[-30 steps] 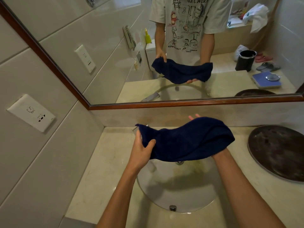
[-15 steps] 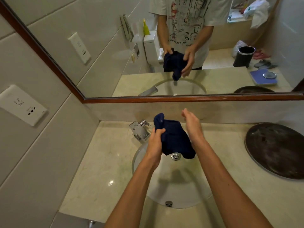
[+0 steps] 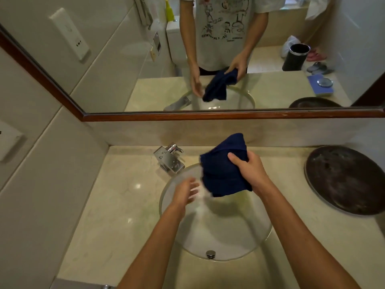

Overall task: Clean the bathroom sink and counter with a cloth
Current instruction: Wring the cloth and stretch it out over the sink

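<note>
- cloth (image 3: 224,172) bunched over sink (image 3: 216,230), near desk's back edge
- right hand (image 3: 249,170) grip clamps its upper fold; left hand (image 3: 186,192) blurred, fingers spread, empty
- soft, limp, light; hold bunched middle

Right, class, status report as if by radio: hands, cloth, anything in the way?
Right hand grips blue cloth above sink. Left hand open, blurred, holding nothing. Tap at rim, dark round tray on counter's right.
</note>
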`<state>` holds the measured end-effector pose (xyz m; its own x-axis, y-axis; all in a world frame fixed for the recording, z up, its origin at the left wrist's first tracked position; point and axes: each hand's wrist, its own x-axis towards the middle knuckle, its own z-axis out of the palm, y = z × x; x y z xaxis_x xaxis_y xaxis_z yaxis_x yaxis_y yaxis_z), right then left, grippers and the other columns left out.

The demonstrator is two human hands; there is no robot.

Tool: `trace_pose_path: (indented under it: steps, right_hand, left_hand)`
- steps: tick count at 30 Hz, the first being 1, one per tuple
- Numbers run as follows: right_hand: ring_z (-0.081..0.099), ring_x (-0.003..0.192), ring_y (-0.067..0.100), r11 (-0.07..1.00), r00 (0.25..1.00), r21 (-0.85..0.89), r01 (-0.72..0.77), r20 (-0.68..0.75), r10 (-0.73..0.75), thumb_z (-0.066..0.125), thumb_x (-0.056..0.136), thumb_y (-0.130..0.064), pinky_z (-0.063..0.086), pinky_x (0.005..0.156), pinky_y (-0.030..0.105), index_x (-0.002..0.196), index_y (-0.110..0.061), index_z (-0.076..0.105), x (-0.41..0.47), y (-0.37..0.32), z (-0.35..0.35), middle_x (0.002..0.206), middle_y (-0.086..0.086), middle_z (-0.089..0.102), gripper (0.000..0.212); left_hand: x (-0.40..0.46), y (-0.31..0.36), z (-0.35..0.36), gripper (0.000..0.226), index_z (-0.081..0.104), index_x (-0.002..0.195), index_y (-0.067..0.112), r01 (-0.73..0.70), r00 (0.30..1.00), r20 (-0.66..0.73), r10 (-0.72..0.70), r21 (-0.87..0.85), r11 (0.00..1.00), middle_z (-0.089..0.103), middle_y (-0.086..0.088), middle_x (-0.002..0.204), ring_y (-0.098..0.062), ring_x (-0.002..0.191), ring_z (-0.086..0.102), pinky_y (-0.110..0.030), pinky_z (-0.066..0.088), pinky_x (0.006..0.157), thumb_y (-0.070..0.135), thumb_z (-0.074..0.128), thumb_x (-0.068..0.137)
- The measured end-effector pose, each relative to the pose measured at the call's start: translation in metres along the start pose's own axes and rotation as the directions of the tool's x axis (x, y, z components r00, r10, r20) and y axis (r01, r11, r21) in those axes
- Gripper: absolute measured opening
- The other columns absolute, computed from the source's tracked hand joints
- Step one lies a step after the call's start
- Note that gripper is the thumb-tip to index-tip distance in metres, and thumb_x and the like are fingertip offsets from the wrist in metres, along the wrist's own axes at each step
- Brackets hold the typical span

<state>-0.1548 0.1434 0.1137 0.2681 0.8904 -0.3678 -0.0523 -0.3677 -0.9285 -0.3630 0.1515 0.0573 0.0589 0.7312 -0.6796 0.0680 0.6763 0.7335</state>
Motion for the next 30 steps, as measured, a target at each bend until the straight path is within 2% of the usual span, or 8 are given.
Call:
trace_pose_path:
  steps: [3,7,10,17,22,26,28,30]
  right_hand:
    - [0.068,0.094,0.024,0.979,0.983,-0.201,-0.017,-0.181,-0.02,0.068,0.094,-0.028,0.058,0.087,0.049,0.109,-0.025,0.064,0.017,0.021,0.001,0.104,0.0,0.071,0.015]
    - [0.069,0.098,0.026,0.976,0.965,-0.199,-0.092,-0.259,0.038,0.067,0.094,-0.027,0.057,0.089,0.05,0.111,-0.028,0.064,0.032,0.041,0.005,0.106,-0.001,0.071,0.017]
    - [0.071,0.096,0.022,0.984,0.963,-0.144,-0.103,-0.261,0.062,0.07,0.094,-0.026,0.058,0.089,0.047,0.109,-0.028,0.068,0.031,0.055,0.023,0.106,0.001,0.074,0.015]
    - [0.072,0.108,0.023,0.955,0.971,0.186,-0.232,0.106,0.215,0.05,0.106,-0.032,0.057,0.095,0.037,0.137,-0.03,0.058,0.027,0.048,0.028,0.121,0.004,0.072,0.032]
    - [0.067,0.1,0.013,0.993,0.86,-0.064,-0.103,-0.507,0.056,0.073,0.089,-0.041,0.057,0.094,0.043,0.121,-0.028,0.065,0.038,0.049,0.007,0.11,-0.005,0.069,0.036]
    - [0.067,0.113,0.013,0.89,0.9,0.179,-0.42,-0.047,0.434,0.066,0.082,-0.067,0.051,0.101,0.038,0.127,-0.032,0.066,0.044,0.05,0.014,0.124,-0.008,0.07,0.057]
    - [0.063,0.113,0.013,0.957,0.879,0.052,-0.286,-0.384,0.284,0.07,0.084,-0.059,0.053,0.1,0.038,0.129,-0.028,0.062,0.042,0.052,0.022,0.128,-0.008,0.063,0.055]
    - [0.059,0.108,0.011,0.983,0.725,-0.135,-0.121,-0.689,-0.005,0.069,0.088,-0.052,0.054,0.095,0.038,0.122,-0.026,0.061,0.033,0.049,0.027,0.121,-0.009,0.058,0.044]
  left_hand:
    - [0.016,-0.02,0.007,0.028,0.062,0.125,0.024,-0.043,0.999,-0.016,0.049,0.246,0.968,0.066,-0.005,0.129,-0.017,0.114,0.063,-0.033,0.049,0.099,0.029,0.063,0.098]
    - [0.026,-0.026,0.032,0.052,0.051,0.146,0.02,-0.116,0.977,0.197,0.087,0.139,0.983,0.06,0.003,0.139,-0.003,0.118,0.059,-0.009,0.045,0.087,0.036,0.065,0.099]
    - [0.032,-0.022,0.053,0.043,0.05,0.143,0.03,-0.109,0.936,0.34,0.096,0.018,0.994,0.063,0.014,0.129,0.01,0.104,0.065,-0.011,0.051,0.083,0.032,0.061,0.101]
    - [0.072,-0.012,0.047,0.063,0.068,0.126,0.013,0.096,0.941,0.338,-0.008,-0.244,0.965,0.073,-0.017,0.118,-0.032,0.104,0.071,-0.039,0.058,0.084,0.035,0.081,0.068]
    - [0.085,-0.004,0.035,0.046,0.071,0.117,0.013,0.265,0.854,0.52,-0.01,-0.418,0.869,0.072,-0.011,0.118,-0.03,0.1,0.068,-0.036,0.055,0.08,0.016,0.06,0.073]
    - [0.083,0.005,0.033,0.051,0.065,0.126,0.011,0.279,0.8,0.599,0.038,-0.427,0.86,0.069,-0.012,0.12,-0.028,0.099,0.07,-0.037,0.057,0.077,0.017,0.052,0.077]
    - [0.084,0.007,0.032,0.054,0.064,0.125,0.01,0.219,0.808,0.587,0.047,-0.374,0.901,0.07,-0.011,0.119,-0.027,0.099,0.068,-0.036,0.055,0.078,0.018,0.057,0.072]
    - [0.09,0.007,0.036,0.054,0.067,0.118,0.012,0.115,0.842,0.537,0.05,-0.269,0.956,0.071,-0.008,0.111,-0.024,0.097,0.066,-0.036,0.052,0.08,0.022,0.064,0.065]
